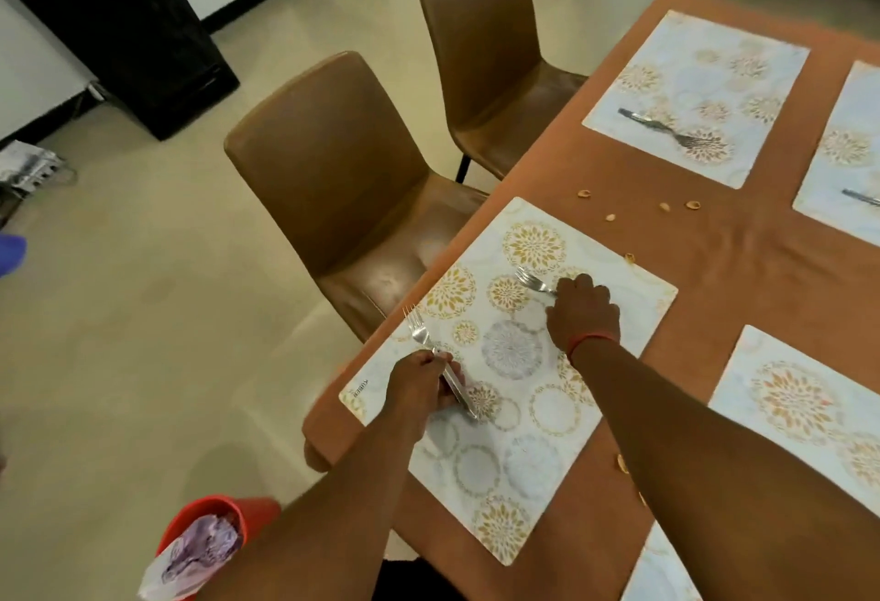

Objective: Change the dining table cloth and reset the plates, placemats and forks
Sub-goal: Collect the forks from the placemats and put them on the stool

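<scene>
Two forks are held over the nearest placemat point(514, 362), which lies on the orange-brown cloth point(714, 267) at the near corner of the bench point(619, 181). The first fork point(438, 357) is gripped by its handle in the left hand point(419, 386), whose fingers are curled round it, its tines pointing away toward the bench edge and its handle end close to the mat. The second fork point(533, 281) is pinched at its handle by the right hand point(583, 314), only the tines and neck showing beyond the curled fingers; a red band is worn on that wrist. The mat is pale with gold and grey floral rounds. A second placemat point(695, 95) lies further along the same side, and a third fork point(666, 129) rests on it at a slant. Parts of other placemats are seen at the right edge, one at the far right point(847, 157) bearing a fork handle end point(859, 197), and one nearer point(800, 410) bare of cutlery as far as can be seen. Small shell-like scraps point(585, 193) (their exact kind cannot be told) are scattered on the cloth between the mats. Two brown chairs, one nearer point(324, 171) and one further point(481, 38), stand beside the bench on a pale floor point(143, 314). A red bin point(214, 519) holding crumpled paper is seen at the lower left.
</scene>
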The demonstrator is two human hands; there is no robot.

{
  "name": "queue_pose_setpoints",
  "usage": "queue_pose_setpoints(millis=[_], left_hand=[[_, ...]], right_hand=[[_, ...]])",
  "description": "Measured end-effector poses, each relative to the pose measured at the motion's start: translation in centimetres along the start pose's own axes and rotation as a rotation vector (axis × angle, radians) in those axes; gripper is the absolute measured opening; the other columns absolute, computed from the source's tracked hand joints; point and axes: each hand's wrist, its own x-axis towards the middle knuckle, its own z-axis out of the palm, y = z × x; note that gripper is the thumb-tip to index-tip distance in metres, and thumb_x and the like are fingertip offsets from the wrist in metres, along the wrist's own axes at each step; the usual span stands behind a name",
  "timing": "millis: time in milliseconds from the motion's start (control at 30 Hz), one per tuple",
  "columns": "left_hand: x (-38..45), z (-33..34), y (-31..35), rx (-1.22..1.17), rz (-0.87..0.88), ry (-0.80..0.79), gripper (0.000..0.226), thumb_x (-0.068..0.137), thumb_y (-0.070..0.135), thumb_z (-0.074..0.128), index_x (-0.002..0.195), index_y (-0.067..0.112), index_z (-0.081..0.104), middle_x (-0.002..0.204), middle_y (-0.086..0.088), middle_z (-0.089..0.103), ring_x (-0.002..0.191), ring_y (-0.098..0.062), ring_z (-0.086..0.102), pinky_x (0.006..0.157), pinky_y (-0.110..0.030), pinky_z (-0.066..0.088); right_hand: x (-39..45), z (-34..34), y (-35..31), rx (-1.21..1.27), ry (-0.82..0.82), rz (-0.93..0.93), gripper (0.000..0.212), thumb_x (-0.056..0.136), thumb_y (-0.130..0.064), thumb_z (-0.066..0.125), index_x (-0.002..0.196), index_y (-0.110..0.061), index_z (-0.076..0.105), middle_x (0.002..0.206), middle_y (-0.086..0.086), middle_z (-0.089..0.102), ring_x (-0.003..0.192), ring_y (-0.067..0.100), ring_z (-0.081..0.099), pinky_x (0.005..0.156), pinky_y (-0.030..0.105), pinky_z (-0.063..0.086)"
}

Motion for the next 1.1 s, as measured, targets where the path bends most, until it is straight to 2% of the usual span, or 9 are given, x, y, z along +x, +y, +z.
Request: queue_pose_setpoints(millis=[100,167,333,433,567,767,867,1000,1100], left_hand=[[1.3,-1.0,1.0,-0.002,-0.028,-0.032,0.018,0.099,0.002,0.052,0.111,-0.008,0.063,0.088,-0.019,0.069,0.073,-0.029,0.07,0.064,-0.04,0.062],[1.9,-1.0,1.6,-0.007,-0.054,-0.047,0.016,0.099,0.001,0.053,0.107,-0.007,0.063,0.086,-0.019,0.068,0.07,-0.028,0.069,0.064,-0.039,0.061],[2.0,0.4,2.1,0.052,-0.055,-0.089,0.015,0.1,0.005,0.054,0.102,-0.004,0.067,0.085,-0.016,0.071,0.07,-0.026,0.069,0.06,-0.039,0.062],[1.4,1.4,1.7,0.108,-0.049,-0.134,0.017,0.101,0.008,0.053,0.1,0.0,0.068,0.091,-0.018,0.074,0.075,-0.029,0.072,0.07,-0.045,0.062],[-0.5,2.6,0.8,0.163,-0.041,-0.228,0.02,0.101,0.012,0.052,0.102,0.003,0.069,0.094,-0.019,0.075,0.087,-0.033,0.075,0.074,-0.046,0.062],[-4.4,1.1,0.2,0.15,-0.007,-0.304,0.022,0.102,0.011,0.046,0.106,0.003,0.066,0.096,-0.021,0.074,0.084,-0.033,0.075,0.074,-0.045,0.062],[-5.8,-1.1,0.4,0.111,0.031,-0.252,0.021,0.103,0.012,0.045,0.109,0.007,0.064,0.093,-0.019,0.073,0.084,-0.033,0.074,0.077,-0.05,0.061],[-6.1,-5.8,0.2,0.046,0.043,-0.157,0.025,0.105,0.012,0.041,0.116,0.009,0.062,0.1,-0.022,0.071,0.081,-0.033,0.073,0.069,-0.045,0.061],[-5.4,-8.7,1.2,0.019,0.057,-0.166,0.025,0.105,0.014,0.042,0.116,0.011,0.064,0.09,-0.017,0.072,0.075,-0.029,0.073,0.07,-0.043,0.061]], right_hand=[[0.6,0.2,-1.7,-0.026,-0.03,0.057,0.03,0.094,-0.021,0.049,0.124,-0.016,0.053,0.123,0.01,0.056,0.116,0.034,0.051,0.092,0.046,0.042],[0.9,0.1,-2.8,0.05,-0.086,0.125,0.026,0.094,-0.026,0.052,0.117,-0.016,0.058,0.117,0.009,0.062,0.112,0.033,0.057,0.092,0.046,0.043],[-0.4,-1.0,-4.8,0.493,-0.287,0.16,0.021,0.09,-0.03,0.066,0.094,-0.01,0.07,0.096,0.011,0.069,0.099,0.031,0.066,0.085,0.033,0.051],[-3.1,-1.3,-6.1,0.747,-0.305,0.14,0.015,0.088,-0.02,0.072,0.081,-0.007,0.071,0.086,0.016,0.071,0.084,0.028,0.066,0.082,0.035,0.052],[-6.9,-2.3,-7.1,0.779,-0.338,0.099,0.023,0.088,-0.006,0.064,0.066,-0.014,0.068,0.078,0.009,0.069,0.076,0.024,0.064,0.079,0.036,0.054],[-11.2,-3.5,-7.4,0.76,-0.315,0.066,0.029,0.086,-0.003,0.057,0.063,-0.019,0.068,0.08,0.007,0.073,0.079,0.025,0.069,0.074,0.037,0.058],[-12.5,-3.3,-9.5,0.767,-0.311,0.031,0.026,0.083,-0.003,0.056,0.068,-0.016,0.071,0.08,0.007,0.073,0.078,0.025,0.069,0.065,0.032,0.058],[-15.0,-1.7,-13.7,0.759,-0.335,-0.022,0.019,0.086,-0.016,0.065,0.067,-0.02,0.066,0.081,0.003,0.071,0.081,0.021,0.068,0.077,0.038,0.06],[-15.4,-1.6,-16.8,0.727,-0.288,-0.062,0.018,0.086,-0.023,0.069,0.069,-0.018,0.066,0.079,0.002,0.07,0.078,0.019,0.067,0.076,0.037,0.058]])
